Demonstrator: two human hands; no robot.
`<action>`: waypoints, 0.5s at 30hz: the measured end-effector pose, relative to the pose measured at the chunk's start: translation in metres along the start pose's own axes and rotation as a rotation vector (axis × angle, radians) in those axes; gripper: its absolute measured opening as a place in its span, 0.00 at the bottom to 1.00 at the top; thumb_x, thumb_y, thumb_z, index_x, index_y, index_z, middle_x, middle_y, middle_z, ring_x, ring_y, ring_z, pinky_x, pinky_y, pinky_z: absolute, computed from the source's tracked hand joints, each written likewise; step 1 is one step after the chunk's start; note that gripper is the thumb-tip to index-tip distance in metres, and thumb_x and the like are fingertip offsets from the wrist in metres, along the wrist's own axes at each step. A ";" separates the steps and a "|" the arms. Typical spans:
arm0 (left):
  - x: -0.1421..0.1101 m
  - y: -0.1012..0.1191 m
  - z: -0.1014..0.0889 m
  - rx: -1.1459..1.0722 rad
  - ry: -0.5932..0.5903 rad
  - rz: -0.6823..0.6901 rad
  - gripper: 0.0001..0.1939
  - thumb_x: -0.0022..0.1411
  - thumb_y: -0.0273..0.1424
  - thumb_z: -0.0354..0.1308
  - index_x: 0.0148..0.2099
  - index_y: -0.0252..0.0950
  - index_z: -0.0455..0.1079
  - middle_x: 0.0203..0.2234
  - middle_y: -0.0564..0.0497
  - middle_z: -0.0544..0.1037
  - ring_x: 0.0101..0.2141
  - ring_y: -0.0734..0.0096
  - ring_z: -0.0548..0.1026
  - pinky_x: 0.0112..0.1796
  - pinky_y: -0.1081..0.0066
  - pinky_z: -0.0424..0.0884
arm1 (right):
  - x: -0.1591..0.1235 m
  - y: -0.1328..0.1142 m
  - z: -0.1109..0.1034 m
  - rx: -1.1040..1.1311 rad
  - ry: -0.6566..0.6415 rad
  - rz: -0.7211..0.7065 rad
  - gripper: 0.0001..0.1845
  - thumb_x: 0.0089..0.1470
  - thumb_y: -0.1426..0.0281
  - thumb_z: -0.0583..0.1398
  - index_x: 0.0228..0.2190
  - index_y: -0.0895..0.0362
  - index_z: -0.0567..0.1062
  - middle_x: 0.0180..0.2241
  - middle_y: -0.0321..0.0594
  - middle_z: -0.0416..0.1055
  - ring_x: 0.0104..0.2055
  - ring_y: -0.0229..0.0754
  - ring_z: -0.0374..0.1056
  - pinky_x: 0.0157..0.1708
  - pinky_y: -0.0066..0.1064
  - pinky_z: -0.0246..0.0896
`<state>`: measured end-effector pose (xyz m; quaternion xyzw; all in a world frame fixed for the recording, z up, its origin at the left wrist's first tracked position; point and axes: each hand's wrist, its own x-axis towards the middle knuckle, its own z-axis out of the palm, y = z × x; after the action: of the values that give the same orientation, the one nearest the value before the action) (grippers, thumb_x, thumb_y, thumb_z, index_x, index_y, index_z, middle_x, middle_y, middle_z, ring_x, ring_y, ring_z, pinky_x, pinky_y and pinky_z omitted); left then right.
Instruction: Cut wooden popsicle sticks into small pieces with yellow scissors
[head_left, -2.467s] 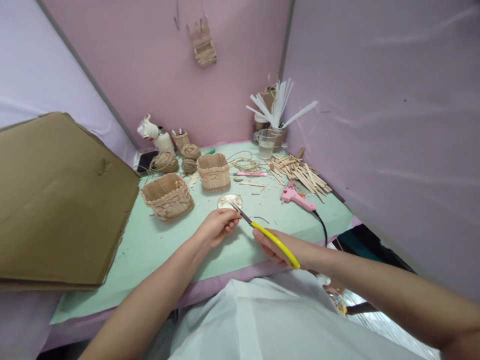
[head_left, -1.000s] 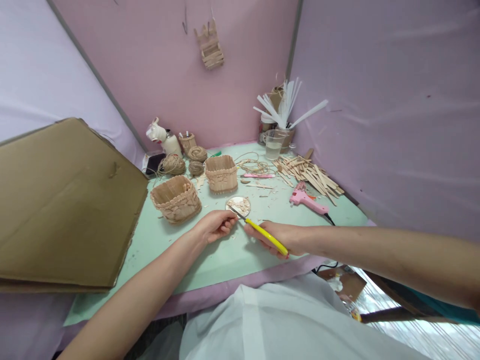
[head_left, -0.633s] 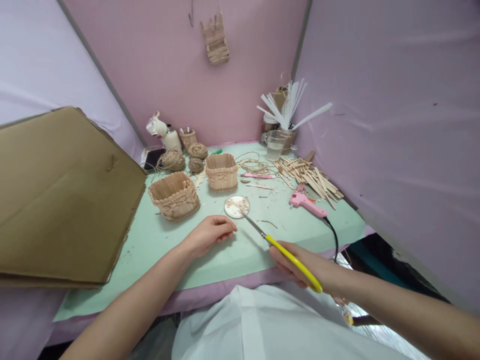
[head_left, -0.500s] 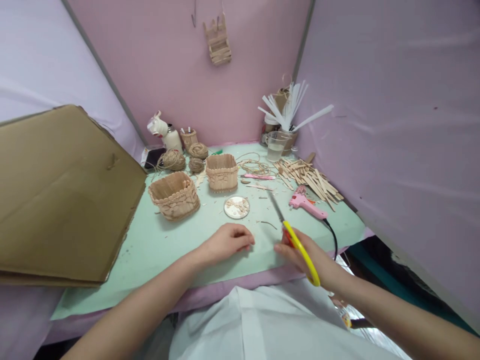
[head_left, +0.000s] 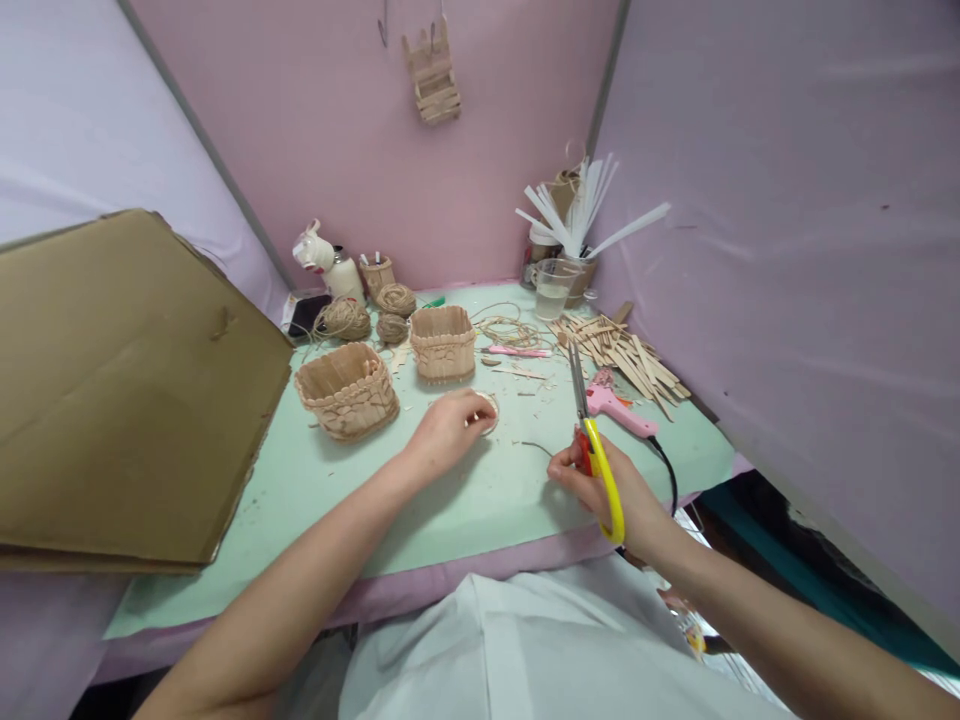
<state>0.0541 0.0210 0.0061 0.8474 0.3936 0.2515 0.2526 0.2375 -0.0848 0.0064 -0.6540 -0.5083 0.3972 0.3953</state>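
Observation:
My left hand (head_left: 448, 428) reaches over the small round dish (head_left: 491, 402) and covers most of it. Its thumb and fingers are bent together at the dish; whatever lies between them is hidden. In my right hand (head_left: 611, 485) are scissors (head_left: 613, 505) with yellow and red handles, their blades pointing away from me and slightly parted. A short thin dark strip (head_left: 534, 444) lies on the table between the hands. Beyond my left hand stand two wooden-stick baskets, a nearer one (head_left: 352, 405) and a farther one (head_left: 444, 355).
A pink glue gun (head_left: 621, 412) with a black cord lies right of the scissors, near a pile of wooden sticks (head_left: 626, 360). Twine balls (head_left: 343, 318), a pink-handled tool (head_left: 517, 352) and a clear cup (head_left: 553, 298) sit farther back. Large cardboard (head_left: 135, 390) leans at left.
My left hand has moved forward from the near table onto the dish. My right hand has turned the scissors so their blades point more straight ahead.

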 end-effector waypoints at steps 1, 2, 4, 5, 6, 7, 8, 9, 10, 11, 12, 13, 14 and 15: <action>0.008 -0.007 -0.003 0.084 0.014 0.019 0.09 0.55 0.29 0.52 0.34 0.37 0.73 0.33 0.49 0.73 0.35 0.68 0.69 0.37 0.70 0.63 | 0.000 -0.001 -0.001 -0.002 0.001 0.006 0.14 0.42 0.61 0.58 0.24 0.53 0.57 0.26 0.34 0.70 0.19 0.34 0.57 0.18 0.26 0.47; 0.014 -0.012 -0.004 0.146 0.007 0.041 0.09 0.54 0.29 0.53 0.34 0.37 0.74 0.33 0.48 0.72 0.36 0.66 0.69 0.37 0.69 0.63 | 0.000 -0.001 -0.002 -0.002 0.001 0.009 0.14 0.42 0.61 0.58 0.24 0.53 0.57 0.26 0.34 0.70 0.19 0.34 0.56 0.18 0.26 0.46; 0.024 -0.019 -0.001 0.213 -0.043 0.091 0.08 0.53 0.29 0.54 0.34 0.36 0.74 0.33 0.47 0.71 0.38 0.65 0.68 0.39 0.68 0.63 | -0.001 0.001 -0.004 -0.001 -0.006 0.014 0.14 0.41 0.61 0.58 0.23 0.54 0.58 0.26 0.34 0.69 0.19 0.33 0.56 0.18 0.26 0.46; 0.026 -0.021 0.002 0.231 -0.060 0.110 0.08 0.53 0.29 0.53 0.33 0.36 0.74 0.32 0.47 0.71 0.38 0.65 0.67 0.39 0.68 0.63 | -0.001 0.002 -0.005 -0.001 -0.010 0.016 0.14 0.42 0.61 0.58 0.23 0.54 0.59 0.26 0.34 0.69 0.19 0.33 0.56 0.18 0.26 0.46; 0.028 -0.021 0.005 0.243 -0.074 0.125 0.09 0.53 0.28 0.53 0.32 0.36 0.75 0.32 0.47 0.71 0.37 0.65 0.67 0.39 0.68 0.63 | 0.000 0.004 -0.007 -0.003 -0.013 0.017 0.13 0.42 0.61 0.58 0.24 0.54 0.59 0.26 0.35 0.69 0.19 0.33 0.56 0.18 0.26 0.46; 0.028 -0.021 0.008 0.250 -0.083 0.133 0.09 0.54 0.28 0.52 0.31 0.36 0.74 0.31 0.47 0.71 0.37 0.65 0.67 0.39 0.68 0.63 | 0.000 0.006 -0.008 -0.007 -0.014 0.019 0.13 0.42 0.61 0.58 0.24 0.54 0.60 0.26 0.35 0.69 0.18 0.32 0.55 0.18 0.26 0.47; 0.028 -0.021 0.010 0.255 -0.089 0.139 0.09 0.54 0.28 0.52 0.30 0.36 0.74 0.31 0.47 0.71 0.37 0.65 0.67 0.39 0.68 0.62 | 0.000 0.008 -0.008 -0.008 -0.012 0.021 0.13 0.42 0.61 0.58 0.24 0.55 0.60 0.26 0.35 0.69 0.18 0.32 0.55 0.18 0.26 0.47; 0.028 -0.021 0.011 0.258 -0.093 0.144 0.09 0.54 0.28 0.52 0.30 0.36 0.74 0.31 0.47 0.71 0.37 0.65 0.67 0.39 0.67 0.62 | 0.001 0.010 -0.009 -0.006 -0.007 0.021 0.13 0.42 0.61 0.59 0.24 0.55 0.60 0.27 0.35 0.69 0.18 0.32 0.54 0.18 0.26 0.47; 0.028 -0.021 0.012 0.260 -0.098 0.149 0.10 0.54 0.27 0.52 0.30 0.36 0.74 0.31 0.47 0.71 0.36 0.65 0.67 0.39 0.67 0.62 | 0.001 0.012 -0.010 0.000 -0.001 0.019 0.13 0.43 0.62 0.59 0.25 0.55 0.60 0.27 0.35 0.70 0.18 0.31 0.54 0.18 0.26 0.47; 0.028 -0.021 0.011 0.260 -0.103 0.155 0.10 0.54 0.27 0.52 0.30 0.36 0.75 0.30 0.47 0.71 0.36 0.65 0.67 0.39 0.67 0.62 | 0.001 0.013 -0.010 0.007 -0.002 0.017 0.13 0.43 0.63 0.59 0.25 0.54 0.59 0.28 0.35 0.70 0.18 0.31 0.54 0.18 0.26 0.48; 0.028 -0.021 0.011 0.261 -0.108 0.160 0.09 0.53 0.27 0.52 0.30 0.36 0.75 0.30 0.47 0.71 0.36 0.65 0.67 0.39 0.67 0.62 | 0.001 0.014 -0.010 0.012 -0.005 0.016 0.13 0.43 0.63 0.59 0.25 0.54 0.59 0.28 0.35 0.70 0.18 0.31 0.54 0.18 0.26 0.48; 0.029 -0.021 0.010 0.262 -0.115 0.163 0.09 0.53 0.27 0.52 0.30 0.36 0.75 0.30 0.47 0.71 0.36 0.65 0.67 0.39 0.67 0.62 | 0.001 0.015 -0.010 0.015 -0.012 0.016 0.12 0.44 0.63 0.59 0.25 0.55 0.59 0.28 0.35 0.70 0.18 0.31 0.53 0.18 0.26 0.48; 0.030 -0.022 0.009 0.261 -0.122 0.162 0.09 0.53 0.27 0.52 0.30 0.36 0.75 0.30 0.47 0.71 0.36 0.65 0.67 0.39 0.67 0.62 | 0.001 0.015 -0.010 0.016 -0.018 0.017 0.12 0.44 0.64 0.58 0.25 0.55 0.60 0.28 0.35 0.70 0.18 0.31 0.53 0.18 0.26 0.48; 0.031 -0.022 0.009 0.261 -0.126 0.158 0.09 0.53 0.27 0.52 0.30 0.36 0.75 0.30 0.47 0.71 0.36 0.65 0.67 0.39 0.67 0.62 | 0.001 0.014 -0.010 0.016 -0.024 0.016 0.11 0.44 0.64 0.58 0.25 0.55 0.60 0.28 0.35 0.69 0.18 0.31 0.53 0.18 0.26 0.48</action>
<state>0.0653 0.0554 -0.0072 0.9153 0.3386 0.1637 0.1442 0.2515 -0.0877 -0.0031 -0.6499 -0.5048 0.4121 0.3911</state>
